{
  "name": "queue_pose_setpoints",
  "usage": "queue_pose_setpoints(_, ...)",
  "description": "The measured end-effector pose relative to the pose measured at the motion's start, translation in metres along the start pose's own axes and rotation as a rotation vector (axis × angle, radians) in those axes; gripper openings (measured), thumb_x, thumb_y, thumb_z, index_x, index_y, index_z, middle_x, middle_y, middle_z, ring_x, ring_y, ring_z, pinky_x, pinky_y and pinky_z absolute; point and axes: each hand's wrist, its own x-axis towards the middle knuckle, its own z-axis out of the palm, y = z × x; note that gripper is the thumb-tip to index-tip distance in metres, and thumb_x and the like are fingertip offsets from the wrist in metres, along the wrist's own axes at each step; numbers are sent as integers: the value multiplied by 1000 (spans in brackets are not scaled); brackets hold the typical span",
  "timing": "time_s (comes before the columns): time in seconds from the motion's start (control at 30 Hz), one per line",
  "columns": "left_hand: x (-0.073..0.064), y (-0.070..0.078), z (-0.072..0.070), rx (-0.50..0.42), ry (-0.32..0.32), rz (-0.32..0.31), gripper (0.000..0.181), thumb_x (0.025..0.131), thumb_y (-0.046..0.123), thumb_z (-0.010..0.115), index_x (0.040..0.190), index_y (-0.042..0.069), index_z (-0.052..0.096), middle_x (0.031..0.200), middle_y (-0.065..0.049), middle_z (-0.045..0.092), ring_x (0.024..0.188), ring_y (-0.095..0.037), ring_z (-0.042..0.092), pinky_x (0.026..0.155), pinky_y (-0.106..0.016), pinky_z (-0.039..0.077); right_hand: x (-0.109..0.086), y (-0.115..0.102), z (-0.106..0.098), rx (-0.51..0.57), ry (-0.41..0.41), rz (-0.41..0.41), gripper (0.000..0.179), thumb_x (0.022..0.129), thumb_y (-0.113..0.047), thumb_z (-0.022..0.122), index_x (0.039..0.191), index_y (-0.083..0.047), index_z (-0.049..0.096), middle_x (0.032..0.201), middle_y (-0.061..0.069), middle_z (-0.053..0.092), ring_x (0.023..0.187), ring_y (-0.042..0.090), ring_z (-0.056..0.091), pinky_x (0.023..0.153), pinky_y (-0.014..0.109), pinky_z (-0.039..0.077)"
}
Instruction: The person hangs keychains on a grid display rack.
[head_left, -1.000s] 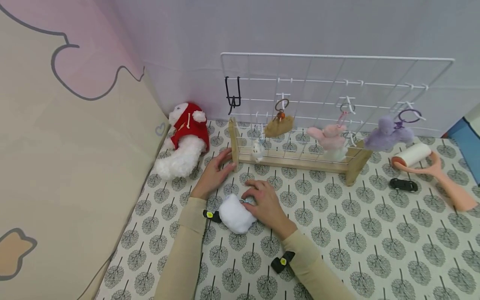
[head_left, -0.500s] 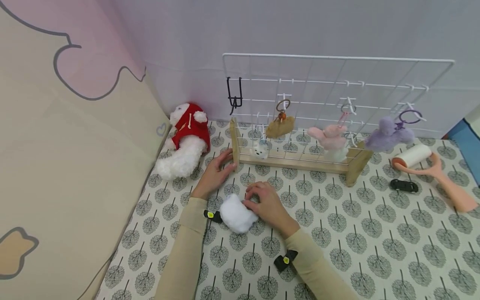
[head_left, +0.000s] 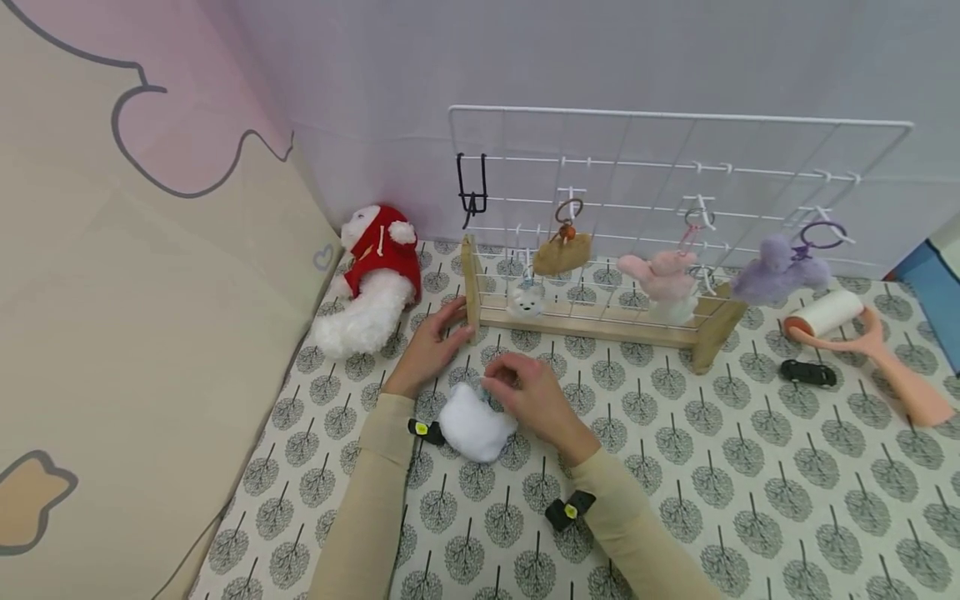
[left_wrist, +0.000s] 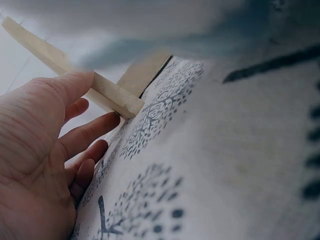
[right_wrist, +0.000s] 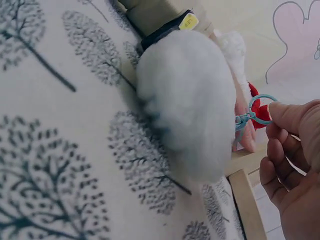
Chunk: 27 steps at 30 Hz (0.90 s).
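My right hand point(head_left: 536, 396) pinches the light-blue key ring point(right_wrist: 260, 109) of a white fluffy plush keychain point(head_left: 476, 425) between thumb and forefinger. A small blue clasp point(right_wrist: 244, 120) links ring and plush. The plush ball sits low over the cloth, between my forearms. My left hand point(head_left: 431, 350) holds the left wooden foot point(left_wrist: 117, 95) of a white wire grid rack point(head_left: 678, 112), thumb on its near side and fingers behind. Along the rack hang a small white animal charm point(head_left: 525, 302), a brown plush point(head_left: 562, 254), a pink plush point(head_left: 663, 275) and a purple plush point(head_left: 780, 271).
A white stuffed dog point(head_left: 375, 275) in a red hoodie lies at the left wall. An empty black hook point(head_left: 472, 187) hangs at the rack's left end. On the right are a lint roller point(head_left: 877, 342) and a small black toy car point(head_left: 807, 373).
My right hand has drawn the blue ring slightly up and away from the plush. The small white charm on the rack has turned to face forward. My left hand stays at the wooden foot.
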Motion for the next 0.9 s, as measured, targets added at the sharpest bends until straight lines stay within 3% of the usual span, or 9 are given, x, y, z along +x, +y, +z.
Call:
queue_pose_setpoints(0.3,-2,0,0,0,-6,1,66,104,37,67,164,29,40,158,-9,54,144,-28,52,123,-54,34,11,-19,-7,3,27,-31,8,95,-15,79,98,-10,74,90,-1,75,82,13,67,74,30,58)
queue_pose_setpoints(0.5,0,-1,0,-54,-10,0,66,104,33,70,163,27,42,157,-10,55,145,-28,50,123,-52,34,23,-30,-17,21,88,-106,8,94,-11,79,98,-8,73,92,4,77,82,17,68,74,31,58)
queue_pose_setpoints(0.77,1,-6,-1,-78,-42,63,58,108,13,60,163,16,42,157,-15,54,149,-28,47,123,-46,36,44,-45,-34,71,166,-142,7,94,-9,79,98,-5,75,95,7,77,85,21,70,78,39,61)
queue_pose_setpoints(0.9,-1,-4,-2,-98,-48,73,66,103,1,62,164,12,39,159,-16,52,149,-28,45,124,-45,34,52,-54,-40,90,217,-193,7,93,-5,80,96,-2,75,94,11,78,84,23,72,80,40,62)
